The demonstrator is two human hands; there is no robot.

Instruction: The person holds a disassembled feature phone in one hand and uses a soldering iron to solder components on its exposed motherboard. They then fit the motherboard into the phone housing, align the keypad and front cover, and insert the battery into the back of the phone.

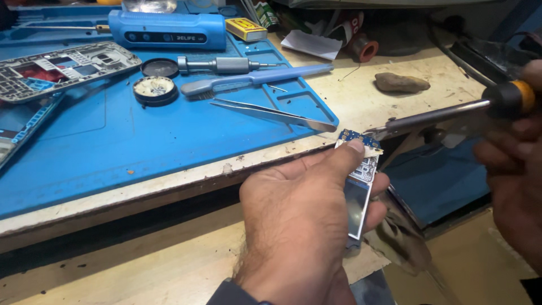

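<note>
right hand (516, 169) blurred, cut off by edge

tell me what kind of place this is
Likely a phone repair bench: a soldering iron touches a small circuit board, with tweezers and a stripped phone frame on a blue work mat.

The left hand (299, 209) reaches forward off the near edge of the table (395, 101), back facing up, its thumb pressed flat and fingers (379, 185) curled underneath in a pinch. The right hand (516, 164), blurred, sits right of the table, fingers closed in a grip.
</note>
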